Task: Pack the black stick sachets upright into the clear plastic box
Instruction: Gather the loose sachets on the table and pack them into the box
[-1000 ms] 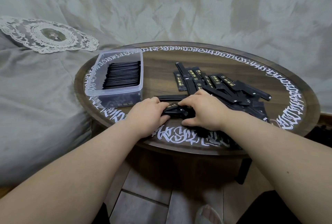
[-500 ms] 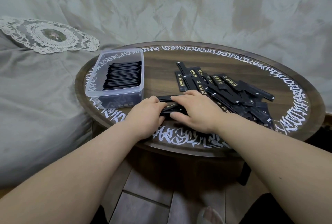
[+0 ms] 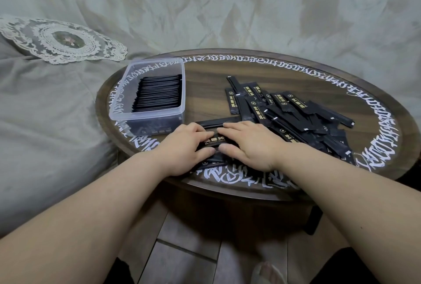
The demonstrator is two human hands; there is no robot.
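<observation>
Sachet bundle point(image 3: 213, 141) under both hands

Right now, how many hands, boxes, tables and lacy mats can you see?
Bare hands: 2, left hand and right hand
Clear plastic box: 1
Round dark wooden table: 1
White lace doily: 1
Total: 5

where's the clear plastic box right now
In the head view the clear plastic box sits on the left part of the round table, just beyond the left hand.
</observation>
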